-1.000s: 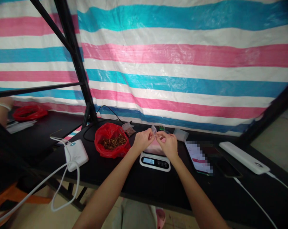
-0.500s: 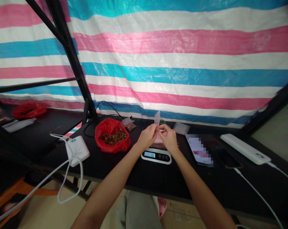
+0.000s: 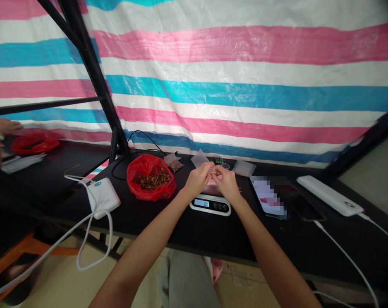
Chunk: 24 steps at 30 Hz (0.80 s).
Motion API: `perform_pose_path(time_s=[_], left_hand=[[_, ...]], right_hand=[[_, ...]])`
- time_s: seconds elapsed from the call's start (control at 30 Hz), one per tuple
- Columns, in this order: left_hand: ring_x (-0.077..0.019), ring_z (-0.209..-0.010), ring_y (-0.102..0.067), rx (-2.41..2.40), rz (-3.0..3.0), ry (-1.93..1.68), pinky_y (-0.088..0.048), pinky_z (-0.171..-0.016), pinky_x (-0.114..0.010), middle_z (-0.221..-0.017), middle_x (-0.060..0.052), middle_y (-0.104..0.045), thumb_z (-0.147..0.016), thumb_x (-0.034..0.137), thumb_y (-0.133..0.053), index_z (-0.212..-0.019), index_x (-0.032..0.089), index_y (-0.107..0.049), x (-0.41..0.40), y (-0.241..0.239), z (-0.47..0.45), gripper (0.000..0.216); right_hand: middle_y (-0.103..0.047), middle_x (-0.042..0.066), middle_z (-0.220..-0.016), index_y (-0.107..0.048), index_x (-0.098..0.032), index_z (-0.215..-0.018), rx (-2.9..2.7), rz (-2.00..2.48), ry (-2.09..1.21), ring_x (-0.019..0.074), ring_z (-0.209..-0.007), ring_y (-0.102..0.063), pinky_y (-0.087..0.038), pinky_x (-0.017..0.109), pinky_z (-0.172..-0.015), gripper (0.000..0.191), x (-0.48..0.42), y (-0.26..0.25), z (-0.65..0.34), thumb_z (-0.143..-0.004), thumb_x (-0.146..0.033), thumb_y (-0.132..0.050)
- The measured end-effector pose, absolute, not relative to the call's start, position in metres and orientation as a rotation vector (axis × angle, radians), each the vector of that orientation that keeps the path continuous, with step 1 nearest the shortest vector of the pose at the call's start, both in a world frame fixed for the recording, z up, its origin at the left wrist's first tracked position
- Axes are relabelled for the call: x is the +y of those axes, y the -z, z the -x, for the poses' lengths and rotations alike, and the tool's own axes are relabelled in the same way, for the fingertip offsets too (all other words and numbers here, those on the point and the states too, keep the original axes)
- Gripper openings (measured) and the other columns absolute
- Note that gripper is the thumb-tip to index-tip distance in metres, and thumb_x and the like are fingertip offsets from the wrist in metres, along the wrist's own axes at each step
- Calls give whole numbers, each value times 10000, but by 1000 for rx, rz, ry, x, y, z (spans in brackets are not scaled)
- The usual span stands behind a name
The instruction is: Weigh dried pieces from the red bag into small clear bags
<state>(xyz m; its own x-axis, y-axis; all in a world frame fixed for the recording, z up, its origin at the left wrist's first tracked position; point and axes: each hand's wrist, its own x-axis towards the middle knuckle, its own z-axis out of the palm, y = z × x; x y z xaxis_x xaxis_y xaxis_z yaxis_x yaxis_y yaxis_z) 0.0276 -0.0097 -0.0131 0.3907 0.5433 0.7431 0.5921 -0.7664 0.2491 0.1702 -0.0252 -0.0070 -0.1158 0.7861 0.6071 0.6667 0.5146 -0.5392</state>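
My left hand (image 3: 198, 176) and my right hand (image 3: 226, 183) meet above a white digital scale (image 3: 210, 207), fingertips pinched close together. Between them is a small clear plastic bag (image 3: 199, 158), its flat sheet sticking out behind my left fingers; the pinched part is mostly hidden. The scale's lit display reads about zero, and its pinkish top shows partly beneath my hands. To the left sits an open red plastic bag (image 3: 141, 194) holding small brown dried pieces (image 3: 154, 179). A small clear bag of brown bits (image 3: 175, 164) lies behind it.
Right of my hands lie clear bags (image 3: 244, 168), a lit phone (image 3: 269, 197), a dark phone (image 3: 306, 207) and a white power bank (image 3: 330, 195). A white charger (image 3: 104, 198) with cables is at left. Beyond the black frame, another person's hand (image 3: 4, 125) hovers near a red bag (image 3: 36, 144).
The clear bag has swung from upright to leaning left behind my left hand. My fingers have shifted slightly on it. At far left, another person's hand has come into view.
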Motion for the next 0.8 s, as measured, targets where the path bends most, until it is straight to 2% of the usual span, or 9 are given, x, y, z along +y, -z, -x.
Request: perform_pose_path(time_s=[0.13, 0.23, 0.33, 0.43, 0.53, 0.63, 0.8], left_hand=[[-120, -798, -599, -983, 2554, 1323, -472, -679, -211, -941, -36, -600, -826, 100, -385, -1115, 182, -467, -9, 11, -26, 311], [-139, -853, -588, -891, 2510, 1205, -475, -700, -226, -919, -38, -590, -819, 106, -392, -1078, 191, -517, -9, 7, -24, 299], [-173, -914, -567, -769, 2492, 1106, -474, -775, -277, -941, -61, -585, -803, 131, -420, -1052, 179, -556, -10, 3, -21, 288], [-208, -1046, -520, -732, 2505, 1096, -433, -901, -343, -1101, -88, -565, -780, 152, -450, -1067, 169, -559, -13, -2, -19, 308], [-237, -1191, -433, -703, 2558, 1053, -294, -1054, -427, -1243, -97, -515, -805, 268, -480, -1165, 166, -511, -13, -7, -19, 375], [-240, -1200, -431, -708, 2575, 1029, -169, -1109, -463, -1240, -117, -525, -815, 470, -489, -1265, 141, -432, -10, -7, -18, 560], [-226, -1125, -479, -764, 2517, 994, -203, -1086, -436, -1169, -101, -566, -801, 566, -474, -1301, 165, -416, -4, -2, -15, 644]], right_hand=[[-686, 14, -735, -609, -183, -820, -1677, 1203, -416, 154, -587, -666, -503, 248, -580, 134, -20, 5, -180, -804, -251, -494], [-691, 26, -755, -625, -175, -808, -1594, 1241, -425, 155, -554, -659, -495, 243, -544, 134, -20, 2, -184, -781, -258, -523], [-692, 23, -725, -652, -181, -816, -1665, 1289, -331, 147, -522, -638, -486, 250, -563, 152, -22, 1, -184, -785, -245, -517], [-685, 19, -675, -669, -183, -819, -1721, 1275, -321, 149, -532, -632, -482, 256, -596, 175, -23, 0, -182, -789, -236, -505], [-689, 21, -681, -679, -180, -806, -1708, 1242, -357, 148, -535, -624, -479, 263, -617, 188, -21, 0, -184, -778, -236, -503], [-704, 41, -743, -687, -171, -802, -1704, 1244, -359, 163, -589, -624, -471, 281, -632, 200, -17, 0, -189, -758, -258, -512], [-702, 44, -757, -689, -165, -807, -1713, 1245, -397, 177, -669, -619, -459, 304, -679, 219, -14, 1, -192, -716, -234, -502]])
